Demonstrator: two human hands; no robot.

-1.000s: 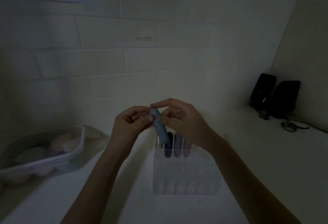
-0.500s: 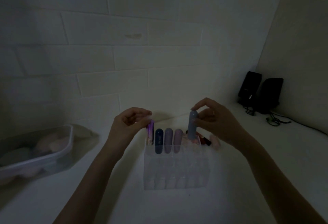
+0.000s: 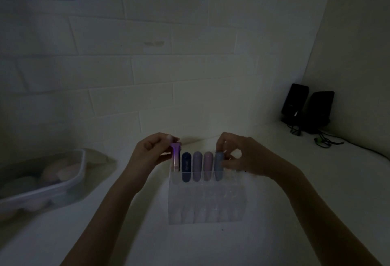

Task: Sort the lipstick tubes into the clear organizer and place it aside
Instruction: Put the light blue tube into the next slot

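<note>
A clear organizer (image 3: 207, 202) stands on the white counter in front of me. Its back row holds a dark blue tube (image 3: 186, 166), a lilac tube (image 3: 197, 165) and a pink tube (image 3: 208, 165), all upright. My left hand (image 3: 150, 154) pinches a slim purple tube (image 3: 175, 157) at the row's left end. My right hand (image 3: 242, 156) grips a light blue tube (image 3: 218, 165) standing in the slot right of the pink one. The room is dim, and whatever lies behind my right hand is hidden.
A clear plastic tub (image 3: 63, 183) with pale rounded items sits at the left. Two black speakers (image 3: 307, 107) with cables (image 3: 325, 140) stand in the far right corner. A tiled wall rises close behind the organizer.
My right hand carried the light blue tube from above the organizer down into the slot beside the pink tube. My left hand took the purple tube to the row's left end.
</note>
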